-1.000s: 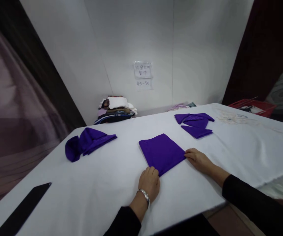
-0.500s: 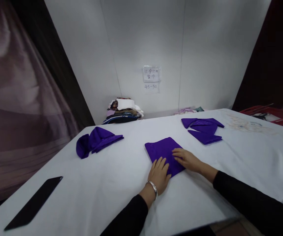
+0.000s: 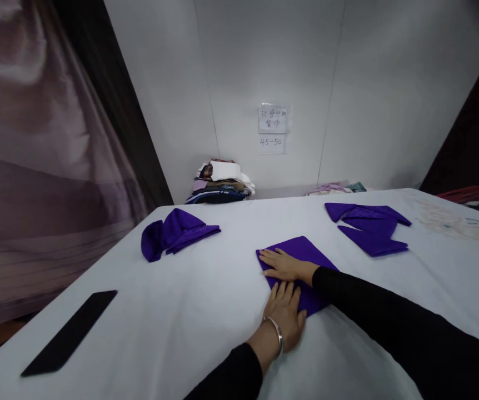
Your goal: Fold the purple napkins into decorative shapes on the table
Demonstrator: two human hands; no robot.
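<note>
A purple cloth napkin (image 3: pixel 312 253), folded into a flat square, lies on the white-covered table in front of me. My right hand (image 3: pixel 283 265) rests flat across its left part, fingers stretched toward the left corner. Just below, my left hand (image 3: pixel 286 311), with a silver bangle at the wrist, presses its spread fingers on the napkin's near-left edge. Both hands are open and grip nothing; the right forearm covers part of the cloth's right side.
On the table (image 3: pixel 198 311) stand a folded purple napkin (image 3: pixel 181 230) at left and another folded purple napkin (image 3: pixel 370 225) at right. A black flat strip (image 3: pixel 73 333) lies near left. Behind are a clothes pile (image 3: pixel 220 183) and a wall sign (image 3: pixel 273 128).
My right hand has slid left across the napkin, from its right side to the left corner, and flattened. My left hand stays at the near-left edge. The view has shifted slightly.
</note>
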